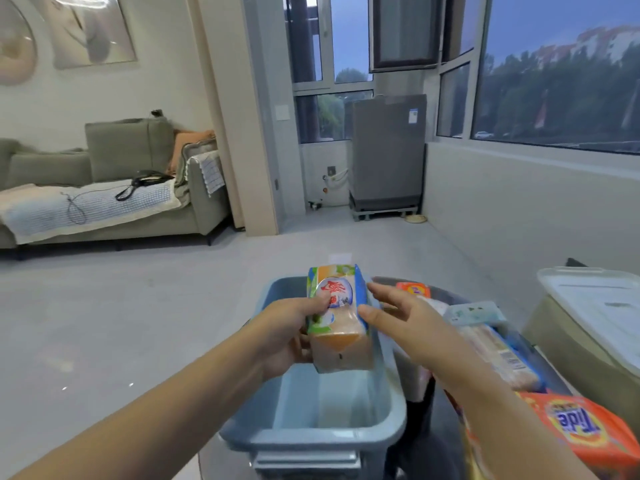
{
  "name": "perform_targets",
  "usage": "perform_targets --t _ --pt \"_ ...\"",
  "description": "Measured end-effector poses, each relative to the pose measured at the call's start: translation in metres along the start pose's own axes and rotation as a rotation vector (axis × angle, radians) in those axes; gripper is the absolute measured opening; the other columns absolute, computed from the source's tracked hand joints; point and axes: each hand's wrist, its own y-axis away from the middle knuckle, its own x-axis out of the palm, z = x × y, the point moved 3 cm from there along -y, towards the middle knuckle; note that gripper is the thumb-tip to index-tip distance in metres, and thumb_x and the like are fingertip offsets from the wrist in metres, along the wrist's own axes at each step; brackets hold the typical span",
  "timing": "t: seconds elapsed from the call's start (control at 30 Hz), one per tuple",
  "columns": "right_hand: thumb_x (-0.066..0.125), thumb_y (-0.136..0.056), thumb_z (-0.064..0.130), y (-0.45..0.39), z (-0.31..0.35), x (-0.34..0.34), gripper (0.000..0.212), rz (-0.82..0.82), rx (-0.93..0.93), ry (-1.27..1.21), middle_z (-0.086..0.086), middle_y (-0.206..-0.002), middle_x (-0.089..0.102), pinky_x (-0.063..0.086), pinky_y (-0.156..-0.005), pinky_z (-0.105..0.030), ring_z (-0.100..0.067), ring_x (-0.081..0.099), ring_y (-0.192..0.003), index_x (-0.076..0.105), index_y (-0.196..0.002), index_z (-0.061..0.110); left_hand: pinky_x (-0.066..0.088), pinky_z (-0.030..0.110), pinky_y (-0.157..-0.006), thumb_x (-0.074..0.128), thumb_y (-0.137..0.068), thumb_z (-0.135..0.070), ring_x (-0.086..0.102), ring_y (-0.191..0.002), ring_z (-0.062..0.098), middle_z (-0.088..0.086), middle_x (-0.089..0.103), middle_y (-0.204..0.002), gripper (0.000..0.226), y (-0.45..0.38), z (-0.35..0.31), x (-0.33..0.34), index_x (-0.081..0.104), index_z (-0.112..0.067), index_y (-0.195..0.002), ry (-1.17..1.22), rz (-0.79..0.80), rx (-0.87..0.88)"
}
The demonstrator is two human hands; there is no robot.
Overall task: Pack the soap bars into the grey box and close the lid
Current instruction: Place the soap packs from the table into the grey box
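At far left we see a grey-green sofa [104, 188] against the wall, a pale throw over its seat and a black corded item [145, 180] lying on it. Moving right, our left hand [291, 327] grips a wrapped soap pack [337, 317], thumb curled over its printed front and fingers behind it; the pack stands upright, tilted a little, in the air above the open grey box [311, 434]. We cannot see any soap lying inside the box; its inner floor shows pale and bare where visible. Our right hand [405, 317] sits just beside the pack, its fingers straight and spread, the thumb tip touching the pack's blue right edge while the fingertips reach toward the upper corner. Beyond, a grey washing machine [388, 150] stands by the windows. Right of the box, on a dark round surface [426, 441], lie more wrapped soaps: a small orange bar [414, 290], a pale teal packet [474, 314], a long clear-wrapped pack [502, 358] and an orange Tide bar [581, 431]. At far right, a translucent lid [595, 306] rests on a beige bin.
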Motion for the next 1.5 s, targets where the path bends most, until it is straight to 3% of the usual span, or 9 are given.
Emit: perform_targets --t 0.23,0.43,0.6,0.83,0.97,1.07,1.2,1.37,1.5 --pt "0.047 -0.094 0.033 0.000 -0.025 0.027 0.058 -0.049 0.101 0.006 0.015 -0.154 0.020 0.024 -0.105 -0.024 -0.007 0.023 -0.139 0.020 -0.145 0.039 0.050 0.044 -0.071 0.046 -0.095 -0.014 0.063 -0.080 0.029 0.017 0.065 -0.102 0.033 -0.049 0.027 -0.003 0.053 0.001 -0.124 -0.109 -0.035 -0.184" --pt "0.041 -0.097 0.032 0.002 -0.036 0.025 0.046 -0.042 0.250 -0.152 0.015 -0.120 0.053 0.041 -0.063 -0.012 0.008 0.053 -0.088 0.029 -0.139 0.047 0.047 0.051 -0.096 0.044 -0.097 -0.011 0.060 -0.112 0.035 0.021 0.061 -0.126 0.033 -0.091 0.047 0.009 0.050 0.002 -0.127 -0.155 -0.033 -0.241" --pt "0.042 -0.096 0.036 0.001 -0.038 0.024 0.053 -0.031 0.290 -0.168 0.013 -0.134 0.049 0.049 -0.096 -0.038 -0.011 0.055 -0.111 0.021 -0.142 0.050 0.049 0.045 -0.096 0.044 -0.098 -0.013 0.060 -0.114 0.033 0.020 0.061 -0.125 0.033 -0.108 0.064 0.008 0.050 0.001 -0.127 -0.207 -0.096 -0.272" --pt "0.045 -0.095 0.035 0.005 -0.037 0.025 0.053 -0.027 0.304 -0.232 0.012 -0.132 0.050 0.052 -0.088 -0.032 -0.009 0.057 -0.107 0.023 -0.141 0.050 0.048 0.038 -0.098 0.044 -0.098 -0.026 0.061 -0.114 0.028 0.014 0.063 -0.124 0.034 -0.107 0.069 0.008 0.054 -0.006 -0.123 -0.240 -0.098 -0.255" --pt "0.045 -0.095 0.036 0.008 -0.034 0.023 0.054 -0.033 0.298 -0.211 0.010 -0.140 0.046 0.046 -0.100 -0.040 -0.013 0.051 -0.118 0.022 -0.142 0.047 0.046 0.040 -0.103 0.045 -0.097 -0.030 0.059 -0.116 0.029 0.016 0.062 -0.125 0.039 -0.103 0.065 0.012 0.053 -0.004 -0.124 -0.361 -0.113 -0.237" --pt "0.046 -0.094 0.038 0.008 -0.032 0.020 0.053 -0.029 0.265 -0.158 0.017 -0.129 0.051 0.048 -0.094 -0.030 -0.008 0.053 -0.114 0.025 -0.142 0.044 0.045 0.040 -0.102 0.043 -0.095 -0.040 0.057 -0.117 0.031 0.017 0.059 -0.128 0.052 -0.097 0.046 0.016 0.048 -0.003 -0.131 -0.436 -0.160 -0.148" --pt "0.049 -0.094 0.031 0.010 -0.033 0.007 0.041 -0.094 0.205 -0.066 0.031 -0.089 0.055 0.042 -0.050 -0.001 0.017 0.058 -0.073 0.045 -0.134 0.034 0.034 0.031 -0.096 0.038 -0.096 -0.039 0.043 -0.130 0.025 0.009 0.043 -0.145 0.055 -0.080 0.014 0.013 0.037 -0.008 -0.141 -0.529 -0.317 0.124" --pt "0.052 -0.092 0.023 0.011 -0.042 -0.025 0.035 -0.354 0.197 0.019 0.002 -0.116 0.061 0.041 -0.068 -0.019 -0.011 0.054 -0.099 0.052 -0.127 0.028 0.039 -0.001 -0.069 0.043 -0.095 -0.027 0.056 -0.093 -0.002 -0.015 0.060 -0.105 0.031 -0.047 -0.016 0.040 0.059 -0.020 -0.121 -0.593 -0.289 0.617" --pt "0.053 -0.090 0.025 0.009 -0.055 -0.036 0.045 -0.448 0.315 -0.085 -0.010 -0.130 0.048 0.039 -0.085 -0.032 -0.023 0.048 -0.113 0.043 -0.134 0.020 0.047 0.010 -0.062 0.045 -0.095 -0.020 0.060 -0.073 0.003 -0.009 0.061 -0.088 0.025 -0.050 -0.026 0.085 0.064 -0.022 -0.111 -0.655 -0.029 0.547"
